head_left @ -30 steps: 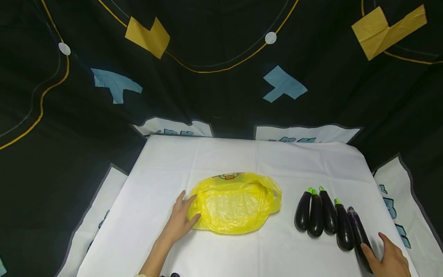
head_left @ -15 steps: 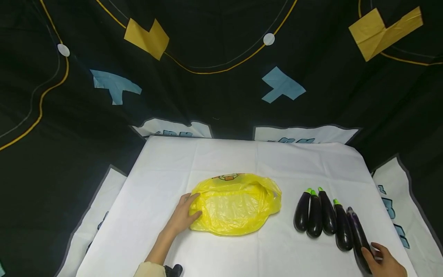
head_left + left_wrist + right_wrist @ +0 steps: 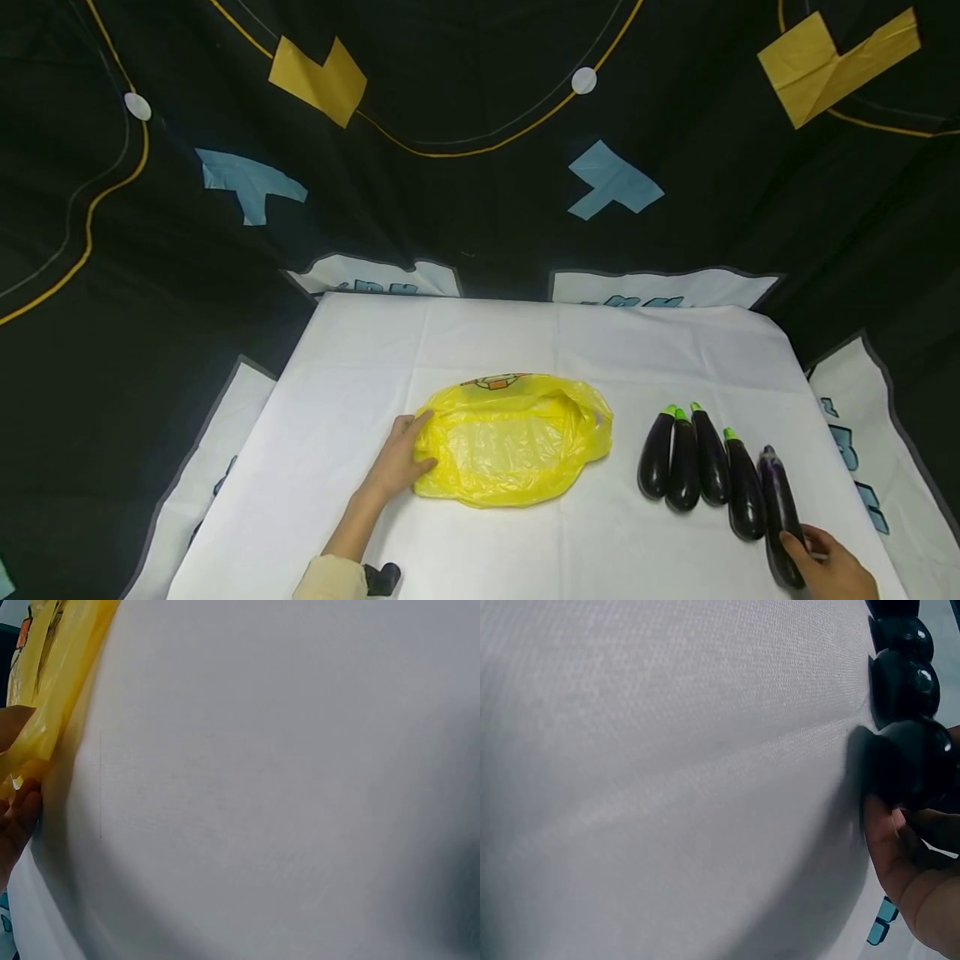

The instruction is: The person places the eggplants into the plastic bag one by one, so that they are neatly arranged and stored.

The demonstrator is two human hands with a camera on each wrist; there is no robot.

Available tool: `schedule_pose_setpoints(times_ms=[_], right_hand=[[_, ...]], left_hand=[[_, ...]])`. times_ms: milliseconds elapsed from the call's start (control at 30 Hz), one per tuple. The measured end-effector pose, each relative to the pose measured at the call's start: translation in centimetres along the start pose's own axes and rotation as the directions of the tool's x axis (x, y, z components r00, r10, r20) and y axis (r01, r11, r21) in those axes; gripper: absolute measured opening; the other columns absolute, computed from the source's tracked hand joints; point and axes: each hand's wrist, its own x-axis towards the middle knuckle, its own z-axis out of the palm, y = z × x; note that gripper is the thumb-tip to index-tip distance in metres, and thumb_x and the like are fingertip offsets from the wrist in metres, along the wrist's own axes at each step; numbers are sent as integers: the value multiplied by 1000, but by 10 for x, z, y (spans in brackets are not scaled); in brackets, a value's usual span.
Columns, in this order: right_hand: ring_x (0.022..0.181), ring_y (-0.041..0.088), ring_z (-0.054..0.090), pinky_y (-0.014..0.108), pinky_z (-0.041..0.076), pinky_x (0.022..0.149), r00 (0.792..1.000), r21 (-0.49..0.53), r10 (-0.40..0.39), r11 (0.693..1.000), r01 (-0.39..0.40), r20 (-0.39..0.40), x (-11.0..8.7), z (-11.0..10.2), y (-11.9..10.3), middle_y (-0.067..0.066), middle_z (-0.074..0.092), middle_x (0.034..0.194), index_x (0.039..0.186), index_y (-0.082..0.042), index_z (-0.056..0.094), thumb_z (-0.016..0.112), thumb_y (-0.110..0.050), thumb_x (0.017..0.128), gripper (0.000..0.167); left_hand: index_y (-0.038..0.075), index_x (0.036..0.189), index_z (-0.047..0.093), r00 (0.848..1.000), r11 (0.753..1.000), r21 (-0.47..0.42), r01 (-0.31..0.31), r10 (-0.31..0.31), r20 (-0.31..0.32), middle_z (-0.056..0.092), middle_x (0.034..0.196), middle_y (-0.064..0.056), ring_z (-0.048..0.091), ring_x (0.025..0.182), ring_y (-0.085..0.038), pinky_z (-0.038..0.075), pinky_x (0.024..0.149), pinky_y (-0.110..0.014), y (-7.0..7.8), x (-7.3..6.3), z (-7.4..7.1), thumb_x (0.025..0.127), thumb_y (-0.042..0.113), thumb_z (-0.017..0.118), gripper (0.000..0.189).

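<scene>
A yellow plastic bag point(image 3: 502, 458) lies at the middle of the white table, its mouth facing me. My left hand point(image 3: 397, 462) is at the bag's left edge and holds the rim between thumb and fingers; the left wrist view shows yellow film point(image 3: 56, 712) between the fingertips. Several dark eggplants point(image 3: 684, 467) with green stem ends lie side by side to the right. My right hand point(image 3: 832, 567) grips the lower end of the rightmost eggplant point(image 3: 780, 517), whose top is purplish. The right wrist view shows the thumb and fingers around that eggplant's rounded end point(image 3: 915, 761).
White cloth covers the table point(image 3: 480, 333). A dark curtain point(image 3: 450, 217) with yellow and blue shapes hangs behind it. By the left sleeve point(image 3: 330, 577) is a small black object point(image 3: 382, 579), partly hidden.
My right hand has come in from the right and taken hold of the rightmost eggplant, which now stands straighter and slightly turned. The left fingers have moved further onto the bag's edge.
</scene>
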Motion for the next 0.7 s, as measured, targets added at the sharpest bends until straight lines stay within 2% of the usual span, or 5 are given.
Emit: schedule_pose_setpoints(times_ms=[233, 467, 700], right_hand=[[85, 39, 58, 45, 49, 65, 999, 79, 34, 996, -35, 12, 1, -1, 2, 32, 57, 100, 119, 12, 49, 44, -66, 87, 85], [96, 44, 53, 50, 47, 72, 991, 184, 122, 974, -129, 51, -1, 0, -2, 35, 53, 109, 122, 14, 45, 44, -60, 90, 81], [98, 44, 51, 53, 46, 76, 991, 219, 132, 966, -137, 39, -6, 0, -6, 36, 51, 112, 120, 15, 45, 43, -57, 90, 79]], left_hand=[[6, 147, 33, 999, 999, 22, 35, -35, 19, 39, 128, -16, 52, 110, -30, 48, 96, -44, 2, 4, 1, 74, 11, 80, 86], [4, 147, 32, 997, 997, 50, 54, -57, 57, 39, 128, -15, 53, 108, -28, 49, 95, -42, 5, 7, -3, 76, 13, 79, 85], [4, 147, 32, 996, 996, 58, 64, -68, 62, 38, 130, -15, 51, 113, -29, 47, 98, -43, 4, 9, -4, 77, 15, 79, 85]])
